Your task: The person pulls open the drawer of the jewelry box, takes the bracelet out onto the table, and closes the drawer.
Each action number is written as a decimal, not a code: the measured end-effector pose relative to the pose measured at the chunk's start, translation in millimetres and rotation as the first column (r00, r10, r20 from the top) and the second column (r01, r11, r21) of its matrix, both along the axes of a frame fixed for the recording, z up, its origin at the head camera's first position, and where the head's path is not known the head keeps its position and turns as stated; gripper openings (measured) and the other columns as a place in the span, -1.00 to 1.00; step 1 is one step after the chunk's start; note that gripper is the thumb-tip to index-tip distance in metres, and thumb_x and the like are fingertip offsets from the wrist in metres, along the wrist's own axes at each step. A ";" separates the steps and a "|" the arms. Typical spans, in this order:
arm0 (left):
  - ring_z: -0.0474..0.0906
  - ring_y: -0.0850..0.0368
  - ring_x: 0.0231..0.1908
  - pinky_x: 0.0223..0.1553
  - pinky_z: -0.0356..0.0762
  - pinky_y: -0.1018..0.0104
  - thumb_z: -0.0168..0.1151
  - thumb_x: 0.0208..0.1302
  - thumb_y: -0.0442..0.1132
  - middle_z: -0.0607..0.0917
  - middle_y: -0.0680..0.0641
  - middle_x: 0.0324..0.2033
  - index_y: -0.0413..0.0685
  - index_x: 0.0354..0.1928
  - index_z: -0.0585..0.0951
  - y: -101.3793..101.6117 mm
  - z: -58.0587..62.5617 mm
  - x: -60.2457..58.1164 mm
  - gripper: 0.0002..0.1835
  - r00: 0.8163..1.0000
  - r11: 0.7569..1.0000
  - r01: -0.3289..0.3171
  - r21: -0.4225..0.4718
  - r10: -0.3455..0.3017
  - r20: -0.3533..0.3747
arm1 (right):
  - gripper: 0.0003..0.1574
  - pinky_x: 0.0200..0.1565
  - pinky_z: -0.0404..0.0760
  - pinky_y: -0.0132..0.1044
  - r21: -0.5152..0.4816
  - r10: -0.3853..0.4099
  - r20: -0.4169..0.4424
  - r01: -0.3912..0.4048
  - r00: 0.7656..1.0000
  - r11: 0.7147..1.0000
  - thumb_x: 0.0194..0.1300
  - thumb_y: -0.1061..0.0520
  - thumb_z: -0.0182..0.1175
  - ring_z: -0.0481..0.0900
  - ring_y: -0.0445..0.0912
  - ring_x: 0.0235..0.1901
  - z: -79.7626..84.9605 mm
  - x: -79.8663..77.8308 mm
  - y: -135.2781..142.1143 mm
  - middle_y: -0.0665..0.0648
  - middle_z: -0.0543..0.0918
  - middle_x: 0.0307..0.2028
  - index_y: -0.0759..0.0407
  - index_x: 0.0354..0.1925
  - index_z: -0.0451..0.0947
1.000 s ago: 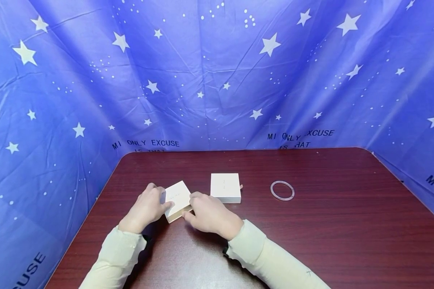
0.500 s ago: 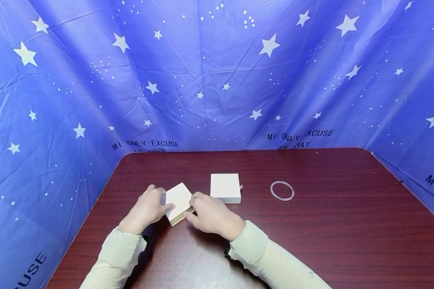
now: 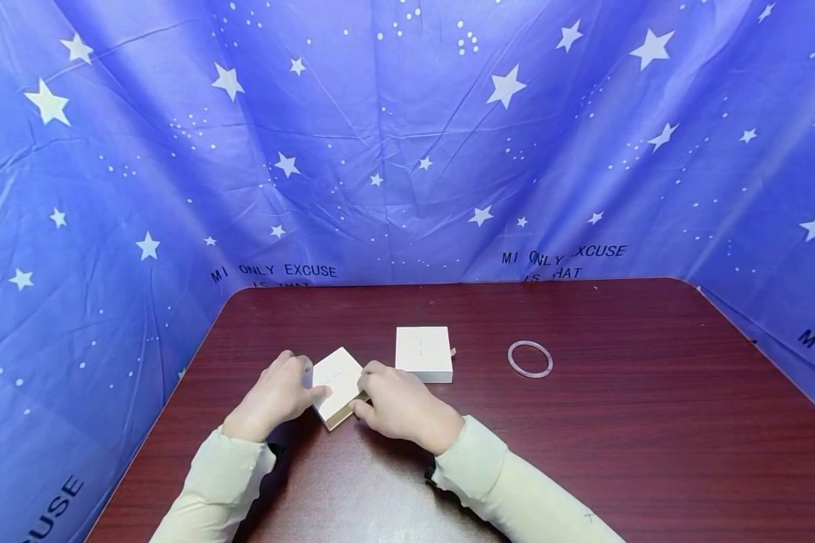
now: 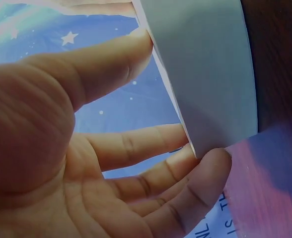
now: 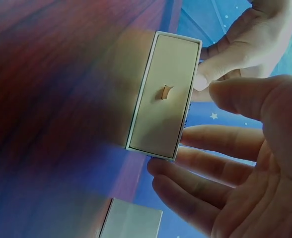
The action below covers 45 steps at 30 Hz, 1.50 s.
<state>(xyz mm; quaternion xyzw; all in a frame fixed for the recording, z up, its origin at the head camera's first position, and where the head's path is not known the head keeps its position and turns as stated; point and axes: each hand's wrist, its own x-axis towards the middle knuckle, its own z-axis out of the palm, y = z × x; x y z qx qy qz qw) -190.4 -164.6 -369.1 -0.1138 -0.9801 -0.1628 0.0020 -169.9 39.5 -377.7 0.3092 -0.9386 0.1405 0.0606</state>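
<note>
Both hands are at a small white drawer-style box (image 3: 342,377) on the table's left half, set at an angle. My left hand (image 3: 272,400) grips its left side, thumb on the top face, fingers at the far side. In the left wrist view the thumb and fingertips (image 4: 215,163) meet the edges of the box (image 4: 205,74). At the right corner, my right hand (image 3: 407,407) holds the box with thumb and fingers. The right wrist view shows the drawer front (image 5: 173,59) flush in its sleeve, bearing a small tan ribbon tab (image 5: 166,92).
A second white box (image 3: 424,351) lies just beyond my right hand, its ribbon tab pointing right. Farther right is a pale lilac bangle (image 3: 530,359). The dark red wooden table (image 3: 618,437) ends at a blue star-print curtain (image 3: 394,151).
The held box has slid slightly toward me and right, turning a little. My right hand shifted slightly right with it; the left hand barely moved. The second box and bangle stayed put.
</note>
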 end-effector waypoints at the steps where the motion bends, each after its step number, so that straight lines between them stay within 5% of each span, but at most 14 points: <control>1: 0.42 -0.03 -0.37 -0.26 0.45 0.01 0.41 0.01 -0.06 0.46 -0.12 -0.42 -0.30 -0.23 0.60 0.2 -0.1 0.1 -0.57 1.000 1.000 0.000 0.003 0.000 0.001 | -0.73 -0.43 0.49 -0.27 0.000 -0.002 0.001 0.002 1.000 1.000 0.25 -0.05 0.19 0.48 -0.18 -0.46 -0.2 -0.1 0.3 -0.01 0.55 -0.20 0.07 -0.48 0.51; 13: 0.41 -0.02 -0.39 -0.29 0.42 0.02 0.41 0.02 -0.04 0.45 -0.08 -0.45 -0.22 -0.33 0.57 2.3 1.5 3.1 -0.62 1.000 1.000 0.009 0.007 -0.010 0.017 | -0.71 -0.46 0.46 -0.26 -0.001 0.002 -0.020 -0.002 1.000 1.000 0.21 -0.04 0.20 0.43 -0.19 -0.51 -1.9 0.6 3.6 -0.03 0.52 -0.29 0.02 -0.54 0.41; 31: 0.33 0.06 -0.50 -0.44 0.32 0.19 0.42 0.02 -0.05 0.41 -0.03 -0.58 -0.09 -0.56 0.44 7.3 4.2 5.7 -0.63 0.999 0.999 0.033 0.007 -0.033 0.042 | -0.72 -0.40 0.49 -0.27 -0.003 -0.003 -0.011 0.003 1.000 1.000 0.23 -0.07 0.17 0.47 -0.17 -0.45 -1.4 3.6 9.8 -0.03 0.53 -0.30 0.10 -0.40 0.58; 45: 0.36 0.08 -0.51 -0.44 0.35 0.20 0.42 0.03 -0.06 0.44 0.00 -0.57 -0.13 -0.50 0.50 10.1 4.6 7.6 -0.66 0.997 0.999 0.052 0.015 -0.053 0.064 | -0.73 -0.45 0.46 -0.27 -0.016 -0.013 0.010 0.014 1.000 1.000 0.23 -0.06 0.16 0.47 -0.17 -0.47 1.3 5.6 14.7 -0.05 0.51 -0.36 0.06 -0.49 0.53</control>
